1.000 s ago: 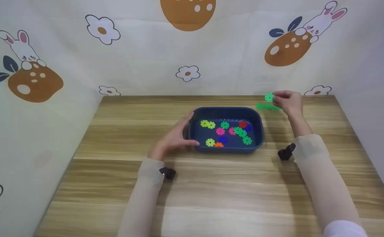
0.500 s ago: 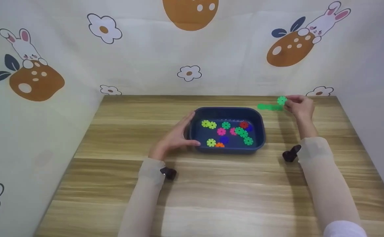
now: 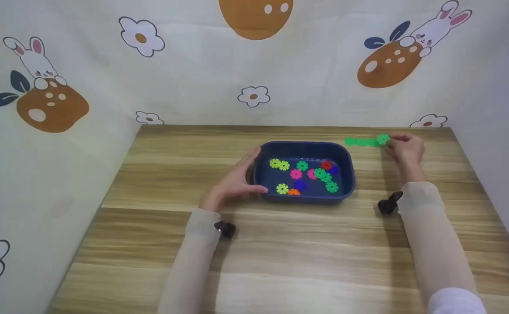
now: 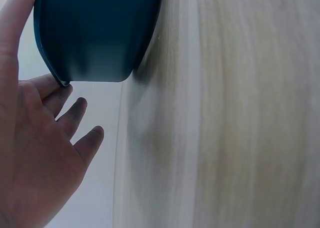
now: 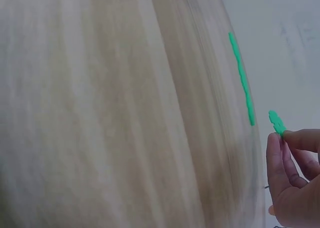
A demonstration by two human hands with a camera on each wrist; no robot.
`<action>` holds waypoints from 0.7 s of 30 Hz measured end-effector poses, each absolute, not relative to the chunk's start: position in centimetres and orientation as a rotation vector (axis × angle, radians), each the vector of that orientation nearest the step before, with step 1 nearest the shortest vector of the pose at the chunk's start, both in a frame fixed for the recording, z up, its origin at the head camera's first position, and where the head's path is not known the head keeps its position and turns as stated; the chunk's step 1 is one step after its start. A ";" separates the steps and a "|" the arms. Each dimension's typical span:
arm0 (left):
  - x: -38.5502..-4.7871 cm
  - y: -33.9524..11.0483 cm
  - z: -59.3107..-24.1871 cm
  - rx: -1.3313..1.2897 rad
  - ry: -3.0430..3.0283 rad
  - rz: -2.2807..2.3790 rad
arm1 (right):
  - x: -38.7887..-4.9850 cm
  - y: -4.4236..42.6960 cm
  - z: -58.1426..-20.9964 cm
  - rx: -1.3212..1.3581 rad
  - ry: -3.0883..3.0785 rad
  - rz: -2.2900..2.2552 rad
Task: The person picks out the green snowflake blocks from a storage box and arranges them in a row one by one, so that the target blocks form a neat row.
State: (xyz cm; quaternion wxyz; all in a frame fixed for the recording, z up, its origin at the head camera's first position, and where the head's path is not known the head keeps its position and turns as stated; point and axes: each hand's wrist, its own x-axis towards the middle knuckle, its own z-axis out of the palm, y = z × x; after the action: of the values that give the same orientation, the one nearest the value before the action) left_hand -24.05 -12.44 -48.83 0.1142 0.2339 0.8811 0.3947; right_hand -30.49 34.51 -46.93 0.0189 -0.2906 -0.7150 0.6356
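Observation:
My left hand point(image 3: 238, 179) rests on the left end of the dark blue bin point(image 3: 306, 198), thumb at the front rim and fingers along the side; in the left wrist view, the fingers of that hand point(image 4: 42, 148) are spread by the bin's rim point(image 4: 95, 47). Between thumb and fingertips my right hand point(image 3: 408, 150) pinches a green notched disc point(image 3: 383, 139) at the right end of a green row point(image 3: 361, 142) lying on the table. From the right wrist, the pinched disc point(image 5: 276, 122) is held apart from the row point(image 5: 242, 77), above the table.
Inside the bin lie several loose discs, among them yellow point(image 3: 282, 189), pink point(image 3: 296, 174), red point(image 3: 326, 165) and green point(image 3: 332, 187). A patterned cloth point(image 3: 202, 56) stands along the table's back edge, close behind the green row.
My right hand has moved right and lower with the green disc, from above the row to its right end. The left hand keeps its place on the bin.

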 end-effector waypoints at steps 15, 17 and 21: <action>-23.9 -12.3 -48.6 0.673 2.571 1.172 | -30.6 35.5 -47.7 -0.960 -2.376 1.821; -23.9 -12.3 -48.6 0.672 2.575 1.168 | -30.7 35.5 -47.8 -0.950 -2.397 1.793; -23.9 -12.4 -48.7 0.661 2.580 1.168 | -30.8 35.5 -47.9 -0.915 -2.464 1.703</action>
State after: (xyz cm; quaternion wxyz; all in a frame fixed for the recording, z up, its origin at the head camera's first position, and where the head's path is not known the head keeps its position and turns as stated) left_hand -23.91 -12.37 -48.68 0.1165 0.2259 0.8811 0.3989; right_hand -30.79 35.52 -47.94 0.0048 -0.2921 -0.7869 0.5436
